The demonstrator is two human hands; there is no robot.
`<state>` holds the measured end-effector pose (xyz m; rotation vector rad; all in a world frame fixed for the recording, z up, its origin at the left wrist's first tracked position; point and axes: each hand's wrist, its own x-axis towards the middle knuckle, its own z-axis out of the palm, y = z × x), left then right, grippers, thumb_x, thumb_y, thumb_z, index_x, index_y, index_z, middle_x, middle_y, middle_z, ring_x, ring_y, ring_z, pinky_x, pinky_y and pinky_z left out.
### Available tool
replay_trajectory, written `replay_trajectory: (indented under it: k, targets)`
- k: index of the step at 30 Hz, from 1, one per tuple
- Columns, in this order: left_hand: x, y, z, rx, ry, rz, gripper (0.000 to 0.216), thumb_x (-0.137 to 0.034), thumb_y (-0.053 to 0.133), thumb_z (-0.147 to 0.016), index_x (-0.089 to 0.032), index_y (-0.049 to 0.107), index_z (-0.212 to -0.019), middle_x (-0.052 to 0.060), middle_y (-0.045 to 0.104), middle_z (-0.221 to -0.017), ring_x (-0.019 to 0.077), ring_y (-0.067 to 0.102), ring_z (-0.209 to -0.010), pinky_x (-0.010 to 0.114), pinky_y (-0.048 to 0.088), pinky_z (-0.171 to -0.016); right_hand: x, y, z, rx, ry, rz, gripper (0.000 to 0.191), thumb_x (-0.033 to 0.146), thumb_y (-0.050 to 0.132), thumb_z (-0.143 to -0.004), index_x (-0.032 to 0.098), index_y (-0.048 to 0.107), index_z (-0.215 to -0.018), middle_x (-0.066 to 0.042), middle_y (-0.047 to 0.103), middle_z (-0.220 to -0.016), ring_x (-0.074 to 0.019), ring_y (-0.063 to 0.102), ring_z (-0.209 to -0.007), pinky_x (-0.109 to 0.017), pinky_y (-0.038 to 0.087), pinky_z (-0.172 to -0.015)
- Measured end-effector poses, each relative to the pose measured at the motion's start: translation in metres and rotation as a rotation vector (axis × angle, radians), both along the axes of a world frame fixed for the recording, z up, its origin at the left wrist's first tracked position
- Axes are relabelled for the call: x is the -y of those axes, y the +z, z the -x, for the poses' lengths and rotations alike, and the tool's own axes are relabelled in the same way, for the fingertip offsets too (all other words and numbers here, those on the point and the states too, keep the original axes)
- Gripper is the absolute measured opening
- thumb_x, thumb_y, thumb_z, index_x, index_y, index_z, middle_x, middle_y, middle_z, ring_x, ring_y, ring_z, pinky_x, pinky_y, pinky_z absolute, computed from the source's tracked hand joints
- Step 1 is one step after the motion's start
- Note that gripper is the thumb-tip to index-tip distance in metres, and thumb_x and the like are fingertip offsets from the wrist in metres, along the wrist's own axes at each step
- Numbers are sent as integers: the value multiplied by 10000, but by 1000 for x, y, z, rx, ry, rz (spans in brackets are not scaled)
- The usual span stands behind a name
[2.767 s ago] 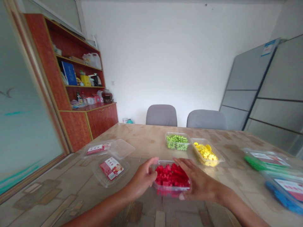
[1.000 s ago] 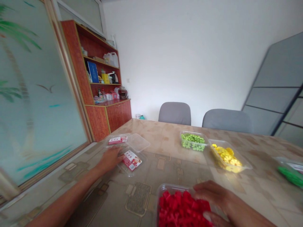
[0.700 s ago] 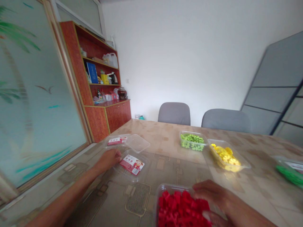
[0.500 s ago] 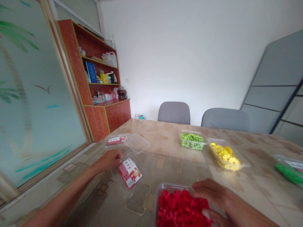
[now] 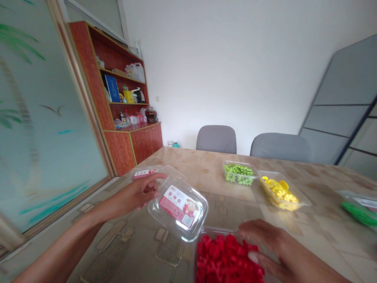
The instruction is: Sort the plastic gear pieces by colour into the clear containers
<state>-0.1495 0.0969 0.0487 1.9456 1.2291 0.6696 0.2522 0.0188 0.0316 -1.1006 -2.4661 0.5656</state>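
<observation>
My left hand (image 5: 144, 192) grips the left edge of a clear plastic lid (image 5: 179, 234) with a red and white label. The lid is tilted, and its lower right corner comes close to the far rim of a clear tub (image 5: 203, 230). That tub is full of small red plastic pieces (image 5: 225, 257). Over the tub's right side, my right hand (image 5: 269, 245) is closed around the wall, the thumb inside by the pieces and the fingers at the outside. The tub's near end is cut off by the lower frame edge.
Behind my left hand lie another labelled lid (image 5: 141, 173) and a plain clear lid (image 5: 175, 172). Across the table (image 5: 203, 157) stand tubs of light green pieces (image 5: 239, 175), yellow pieces (image 5: 279, 190) and darker green pieces (image 5: 357, 214). Two grey chairs (image 5: 216, 138) are at the far side.
My left hand has lifted the labelled lid off the table and brought it right, toward the tub of red pieces. My right hand stays on the tub.
</observation>
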Motion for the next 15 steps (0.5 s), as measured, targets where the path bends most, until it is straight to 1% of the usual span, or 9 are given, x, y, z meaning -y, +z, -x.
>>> replay_trajectory:
  k: [2,4,6,8,10,13,15]
  targets:
    - [8,2,-9,57,19,-23,534,-388,533,-934,-264,322,-1408,-14,494,-823,130,490,-612,169,391,-430,-2,-7,-4,-28,-86,8,344,369,524,-945,257,592,-1263,-88,671,-1194,-248,646,-1054,-366,537,-909]
    - [17,4,-20,115,13,-10,550,-368,541,-930,-289,305,-1420,-7,494,-867,126,496,-613,171,407,-425,-3,-13,-7,-65,-166,9,424,404,498,-949,234,527,-1336,-107,675,-1176,-255,652,-1041,-398,539,-907]
    - [26,6,-31,146,10,-2,562,-348,546,-925,-300,299,-1426,-7,490,-873,121,488,-598,173,415,-416,-4,-15,-8,-118,-220,-2,471,425,476,-950,210,491,-1369,-121,682,-1145,-255,665,-998,-422,547,-890]
    - [33,8,-41,158,26,-32,568,-338,546,-921,-303,296,-1430,-8,492,-869,118,479,-588,171,410,-407,-5,-14,-6,-177,-249,-15,490,427,456,-948,186,479,-1374,-134,681,-1128,-248,678,-943,-425,564,-856]
    - [37,11,-48,149,62,-132,549,-320,541,-922,-298,315,-1422,-8,508,-861,116,478,-590,168,406,-421,-5,-12,-3,-227,-266,-19,500,419,437,-948,162,469,-1375,-147,681,-1109,-237,687,-897,-411,580,-818]
    - [42,13,-55,113,130,-319,493,-284,525,-933,-288,363,-1398,-9,546,-836,116,502,-610,177,424,-482,-5,-9,0,-264,-286,-11,520,423,430,-943,140,455,-1378,-155,684,-1081,-231,691,-873,-404,586,-804]
    - [46,13,-59,128,161,-360,487,-278,523,-934,-290,366,-1395,-10,560,-824,117,518,-607,182,429,-492,-4,-8,1,-281,-299,-9,536,432,435,-941,140,441,-1390,-161,676,-1111,-232,689,-885,-407,585,-811]
